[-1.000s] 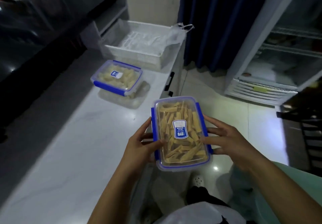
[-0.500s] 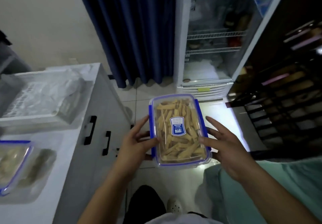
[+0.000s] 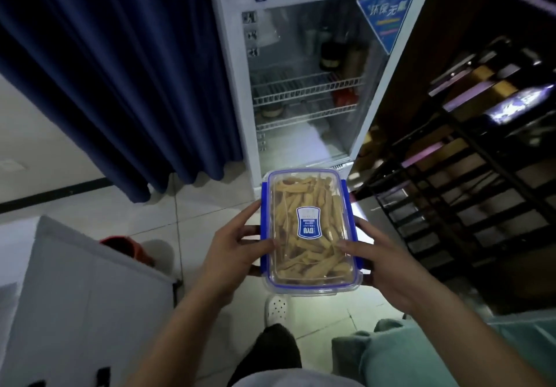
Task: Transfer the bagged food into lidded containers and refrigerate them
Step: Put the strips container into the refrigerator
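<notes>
Pale floor tiles (image 3: 210, 215) are seen underfoot, with a white counter (image 3: 75, 296) cutting across the lower left corner; its top is out of view now, whereas a second ago the basket and the other filled container on it were still visible. A red object (image 3: 126, 243) lies on the floor just beyond the counter's corner. A dark blue curtain (image 3: 120, 70) hangs down the left half of the background to the tiles.

The left hand (image 3: 231, 254) is held against the left long side of the container (image 3: 310, 231), its thumb laid over the lid and its fingers curled beneath. The clear container, with a blue-rimmed lid clipped shut and a blue label at its centre, is filled with tan sticks of food and is carried level in the air above the floor, directly in front of the fridge. A white shoe (image 3: 275, 308) is seen under it.

Behind it stands the white glass-door fridge (image 3: 304, 80), its door closed, wire shelves and a few bottles visible inside; it is far nearer and more central than half a second ago. The right hand (image 3: 388, 263) grips the container's right side in the same way. A dark shelving rack (image 3: 469, 161) fills the right edge.
</notes>
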Motion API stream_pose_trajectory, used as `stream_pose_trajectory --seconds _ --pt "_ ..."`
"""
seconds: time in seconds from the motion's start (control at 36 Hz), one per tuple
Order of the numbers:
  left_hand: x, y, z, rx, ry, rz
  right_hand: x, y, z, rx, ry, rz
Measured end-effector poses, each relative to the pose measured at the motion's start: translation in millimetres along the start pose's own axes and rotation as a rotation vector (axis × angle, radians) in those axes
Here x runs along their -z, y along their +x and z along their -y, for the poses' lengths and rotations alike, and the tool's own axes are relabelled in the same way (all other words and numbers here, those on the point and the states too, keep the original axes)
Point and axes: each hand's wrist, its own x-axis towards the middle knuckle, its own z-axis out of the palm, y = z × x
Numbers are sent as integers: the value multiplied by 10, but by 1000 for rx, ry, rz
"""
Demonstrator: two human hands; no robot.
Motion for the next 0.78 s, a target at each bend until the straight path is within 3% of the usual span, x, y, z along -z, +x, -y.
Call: stream_pose_trajectory --seconds 0.25,0.47,0.61,0.69,0.78 --pt "-204 1307 -494 64 -31 122 452 699 645 51 79 -150" --pt "-505 2097 -712 114 7 106 998 1360 996 33 147 -79" --pt "-569 2569 -882 150 -15 -102 1307 1794 1176 -3 171 -39" --pt "-426 3012 -1047 35 40 -315 1484 1975 1308 -15 182 -41" --pt "-191 3525 -1198 -43 151 -421 1627 2114 1435 -31 198 -31"
